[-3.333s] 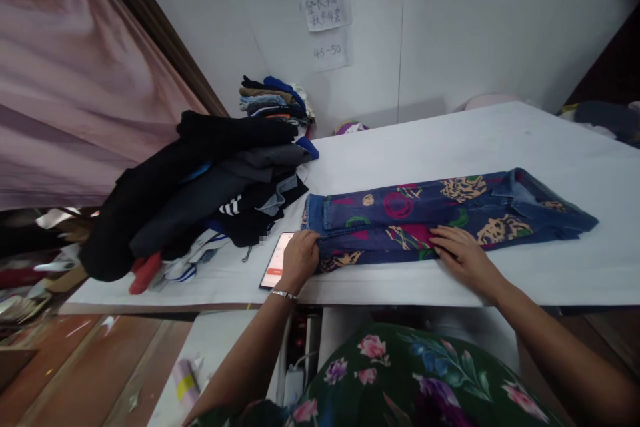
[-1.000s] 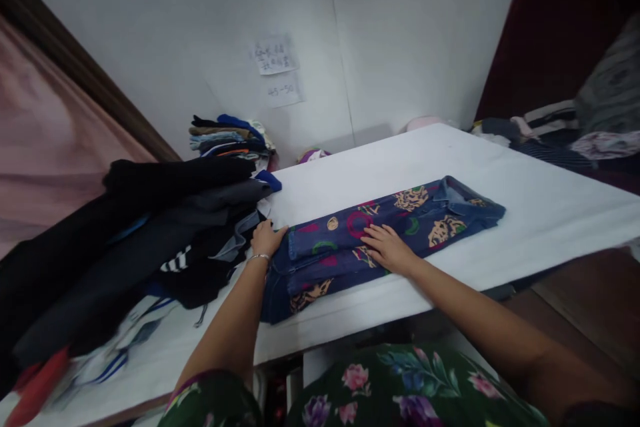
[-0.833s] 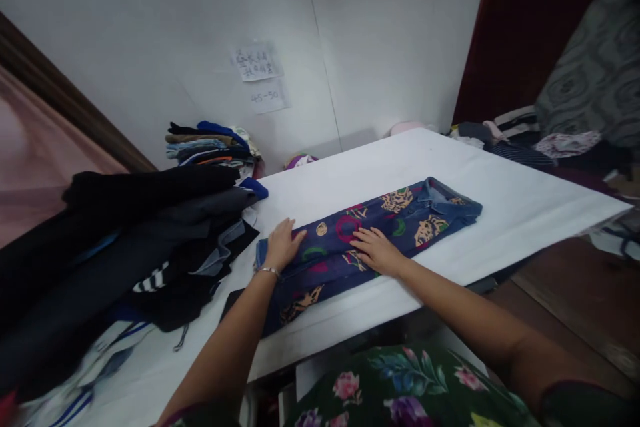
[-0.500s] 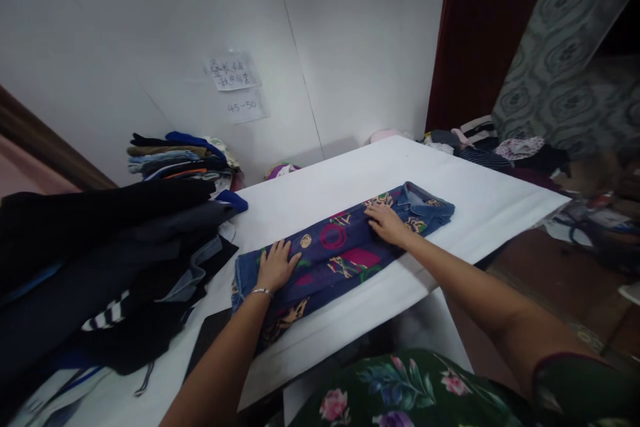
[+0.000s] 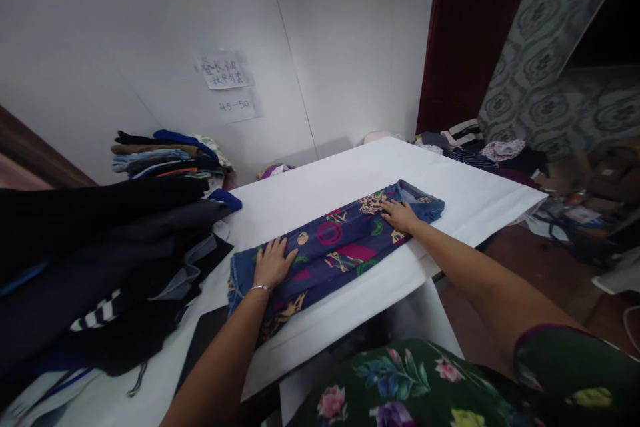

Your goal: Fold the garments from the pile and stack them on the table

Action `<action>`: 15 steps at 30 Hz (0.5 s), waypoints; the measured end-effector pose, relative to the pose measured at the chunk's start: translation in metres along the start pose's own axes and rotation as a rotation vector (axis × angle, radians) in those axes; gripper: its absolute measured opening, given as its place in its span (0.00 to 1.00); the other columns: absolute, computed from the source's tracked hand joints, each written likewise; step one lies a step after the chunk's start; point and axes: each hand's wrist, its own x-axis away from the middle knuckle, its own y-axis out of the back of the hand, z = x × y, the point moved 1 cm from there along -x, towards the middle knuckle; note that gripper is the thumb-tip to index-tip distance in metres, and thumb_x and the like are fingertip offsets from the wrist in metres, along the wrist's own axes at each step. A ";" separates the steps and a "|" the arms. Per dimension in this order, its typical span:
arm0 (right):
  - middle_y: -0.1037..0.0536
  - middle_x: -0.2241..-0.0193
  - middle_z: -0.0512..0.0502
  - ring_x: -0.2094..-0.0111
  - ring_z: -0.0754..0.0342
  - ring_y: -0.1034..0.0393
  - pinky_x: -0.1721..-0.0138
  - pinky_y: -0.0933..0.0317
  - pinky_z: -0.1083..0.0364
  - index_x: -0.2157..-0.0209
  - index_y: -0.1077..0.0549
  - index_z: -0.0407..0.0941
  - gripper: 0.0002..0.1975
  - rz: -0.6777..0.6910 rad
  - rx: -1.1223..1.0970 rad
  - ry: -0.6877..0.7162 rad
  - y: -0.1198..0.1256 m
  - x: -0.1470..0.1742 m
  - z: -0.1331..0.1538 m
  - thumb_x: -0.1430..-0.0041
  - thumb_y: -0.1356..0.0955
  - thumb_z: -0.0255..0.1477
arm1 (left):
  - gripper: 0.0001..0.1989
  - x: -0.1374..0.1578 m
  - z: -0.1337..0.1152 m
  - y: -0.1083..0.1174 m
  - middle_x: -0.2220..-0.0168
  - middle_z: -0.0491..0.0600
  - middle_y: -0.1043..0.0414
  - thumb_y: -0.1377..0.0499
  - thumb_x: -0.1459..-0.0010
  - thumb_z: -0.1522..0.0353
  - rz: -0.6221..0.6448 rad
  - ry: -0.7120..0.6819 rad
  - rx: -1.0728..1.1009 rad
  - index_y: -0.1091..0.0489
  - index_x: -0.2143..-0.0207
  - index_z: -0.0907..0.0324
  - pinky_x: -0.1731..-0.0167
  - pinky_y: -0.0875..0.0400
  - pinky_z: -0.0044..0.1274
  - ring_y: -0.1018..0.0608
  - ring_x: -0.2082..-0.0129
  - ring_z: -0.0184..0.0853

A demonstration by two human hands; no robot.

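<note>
A denim shirt with a colourful print lies folded into a long narrow strip on the white table. Its collar is at the right end, and a plain blue denim part shows at the left end. My left hand rests flat on the left part of the shirt, fingers spread. Near the collar, my right hand lies palm down on the cloth with its fingers stretched out. Neither hand grips the fabric.
Dark clothes are heaped on the left, with a folded stack behind them. More garments lie beyond the table at the far right. Handwritten paper notes hang on the wall.
My right hand has slid along the shirt toward the collar. My left hand stays in nearly the same place on the cloth. The view has shifted slightly.
</note>
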 end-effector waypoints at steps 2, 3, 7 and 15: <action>0.39 0.37 0.42 0.36 0.39 0.48 0.42 0.51 0.33 0.41 0.34 0.49 0.23 -0.004 0.003 -0.010 0.006 -0.001 0.008 0.34 0.43 0.35 | 0.30 0.002 -0.001 0.002 0.34 0.56 0.46 0.56 0.35 0.56 -0.059 0.020 0.049 0.43 0.36 0.62 0.37 0.51 0.41 0.45 0.34 0.44; 0.39 0.36 0.42 0.36 0.38 0.49 0.42 0.52 0.32 0.41 0.34 0.49 0.22 -0.018 0.003 -0.009 0.008 0.000 0.015 0.34 0.43 0.34 | 0.29 0.004 0.000 0.004 0.34 0.56 0.46 0.56 0.34 0.57 -0.090 0.045 0.073 0.42 0.37 0.62 0.37 0.50 0.40 0.44 0.34 0.44; 0.42 0.35 0.40 0.34 0.41 0.53 0.38 0.59 0.35 0.39 0.36 0.46 0.24 -0.121 -0.045 0.155 0.015 0.011 0.070 0.32 0.45 0.37 | 0.25 0.010 0.014 0.017 0.35 0.59 0.44 0.53 0.36 0.60 -0.208 0.242 0.104 0.37 0.41 0.63 0.39 0.47 0.41 0.43 0.35 0.45; 0.43 0.35 0.39 0.33 0.44 0.55 0.37 0.62 0.37 0.37 0.38 0.45 0.27 0.014 -0.113 0.439 -0.010 0.051 0.157 0.32 0.44 0.41 | 0.39 0.017 0.071 0.037 0.42 0.68 0.36 0.39 0.49 0.51 0.012 0.623 0.384 0.38 0.41 0.68 0.46 0.36 0.38 0.32 0.42 0.55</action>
